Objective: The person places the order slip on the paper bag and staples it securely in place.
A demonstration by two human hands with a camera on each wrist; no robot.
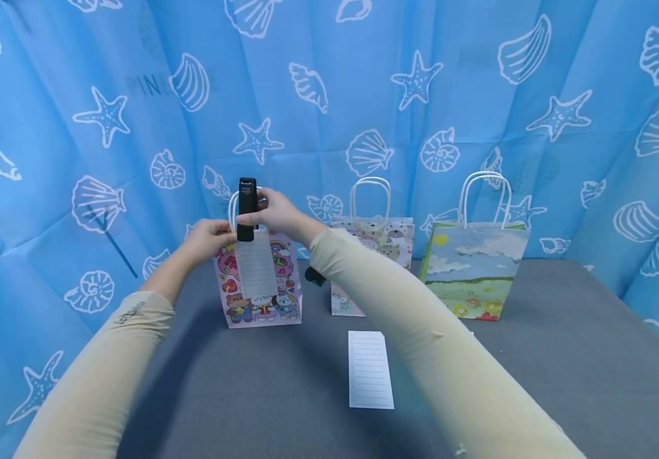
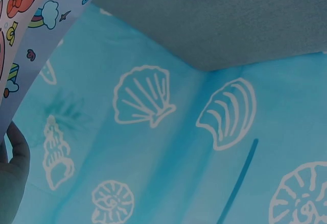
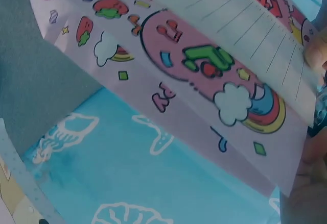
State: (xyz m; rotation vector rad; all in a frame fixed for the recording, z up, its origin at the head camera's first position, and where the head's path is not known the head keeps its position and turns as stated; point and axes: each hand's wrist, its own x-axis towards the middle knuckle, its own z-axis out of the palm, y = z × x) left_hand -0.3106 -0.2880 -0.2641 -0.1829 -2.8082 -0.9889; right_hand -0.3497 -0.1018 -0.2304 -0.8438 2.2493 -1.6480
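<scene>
A pink paper gift bag point(image 1: 291, 280) with cartoon animals stands at the left. Against its front hangs a lined white paper slip point(image 1: 256, 268). My left hand point(image 1: 207, 241) pinches the bag's top edge near the slip's upper corner; in the left wrist view, fingers point(image 2: 19, 147) of that hand touch the bag's side. My right hand point(image 1: 280, 213) grips a black stapler point(image 1: 246, 210), held upright at the bag's top over the slip's upper end. Whether its jaws are pressed together is hidden. In the right wrist view the slip point(image 3: 245, 35) lies along the bag's printed front point(image 3: 204, 66).
To the right stand a gift bag with cartoon cats point(image 1: 386, 239) and one with a meadow picture point(image 1: 473, 274). Another lined slip point(image 1: 370, 370) lies on the grey table point(image 1: 272, 389). A small dark object point(image 1: 314, 276) shows beside my right sleeve. A blue shell-patterned curtain point(image 1: 329, 64) hangs behind.
</scene>
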